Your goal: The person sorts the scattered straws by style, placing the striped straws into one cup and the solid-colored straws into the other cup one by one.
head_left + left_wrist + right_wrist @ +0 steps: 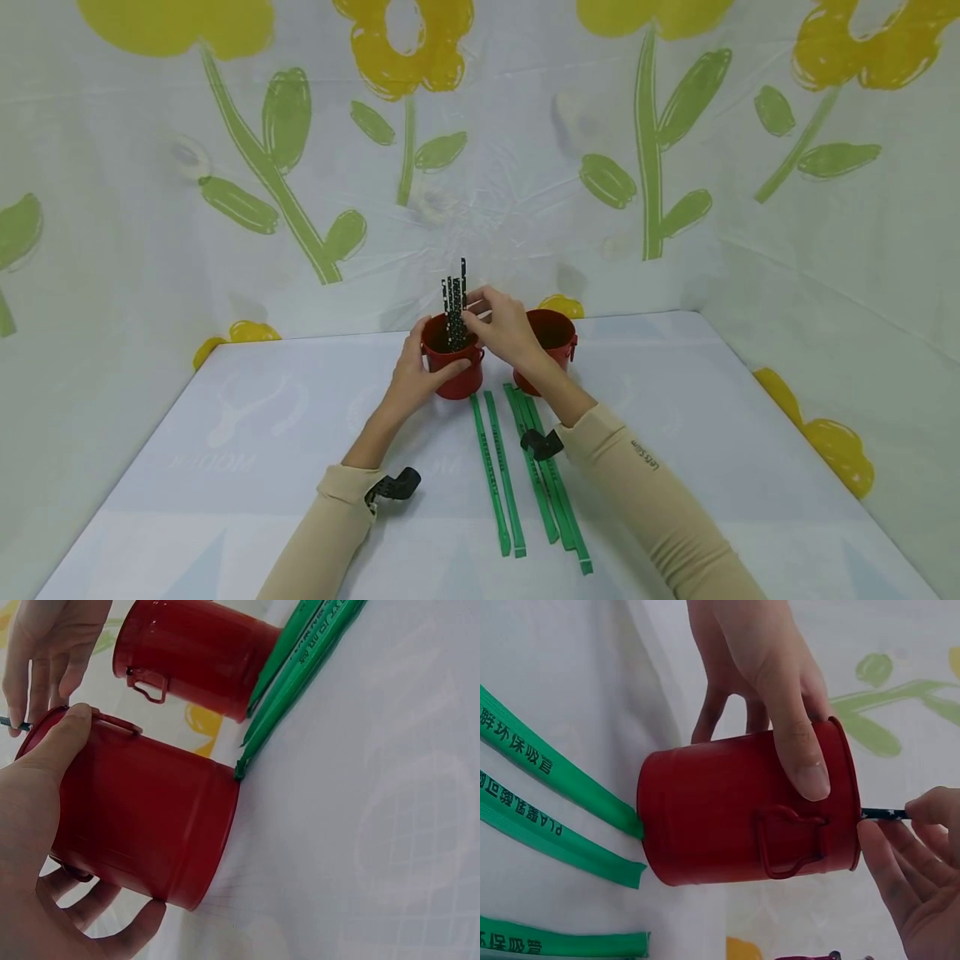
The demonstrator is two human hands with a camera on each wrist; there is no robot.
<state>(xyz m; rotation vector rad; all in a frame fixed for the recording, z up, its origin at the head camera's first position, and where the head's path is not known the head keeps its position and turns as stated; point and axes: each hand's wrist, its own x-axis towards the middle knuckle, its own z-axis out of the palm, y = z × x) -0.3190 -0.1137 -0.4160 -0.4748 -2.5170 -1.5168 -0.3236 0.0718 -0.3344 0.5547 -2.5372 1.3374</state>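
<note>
My left hand [412,375] grips a small red metal bucket [459,385] round its side, thumb across the front near the rim. Several black paper straws with white specks [454,312] stand upright in that bucket, their lower ends hidden inside. Above the rim, my right hand [506,327] pinches one black straw [885,814] between thumb and fingers; white stars show on it in the right wrist view. Just to the right stands a second red bucket [564,354], partly behind the right hand. Its inside looks dark, and I cannot tell what it holds.
Several long green paper-wrapped straws [497,467] lie lengthwise on the white table [285,467], in front of the buckets. More green wrapped straws [551,492] lie beside the right forearm. A flower-printed curtain [510,167] rises behind the table's back edge.
</note>
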